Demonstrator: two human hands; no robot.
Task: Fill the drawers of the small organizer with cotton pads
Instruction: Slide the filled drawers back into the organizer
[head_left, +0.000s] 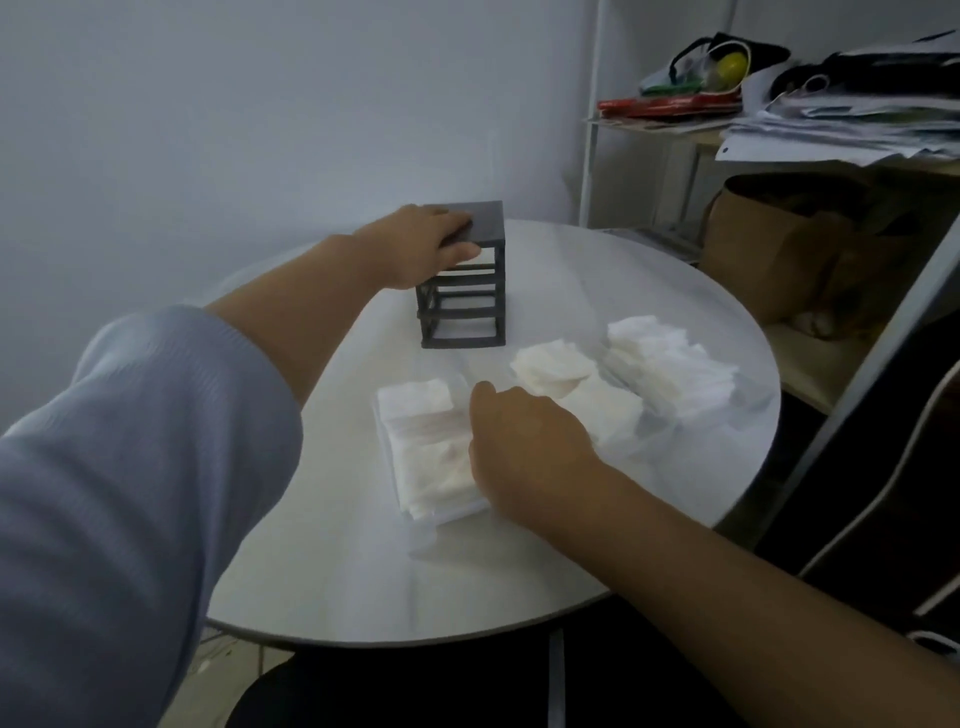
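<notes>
bare table (363, 571) near edge free; pad piles (670, 364) crowd right; organizer (462, 312) blocks far centre.

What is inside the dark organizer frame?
The organizer shows open slots with no drawers; the table shows through. The left hand covers its upper left corner.

A dim, even, bluish light is cast over everything; no source can be made out. Only a faint, soft shadow is thrown on the table (363, 571) just below the fingers of the right hand (524, 447). The cotton pads (670, 364) beyond those fingers are washed out, their edges lost. Fine detail is smeared throughout, and lines are bowed toward the frame edges.
</notes>
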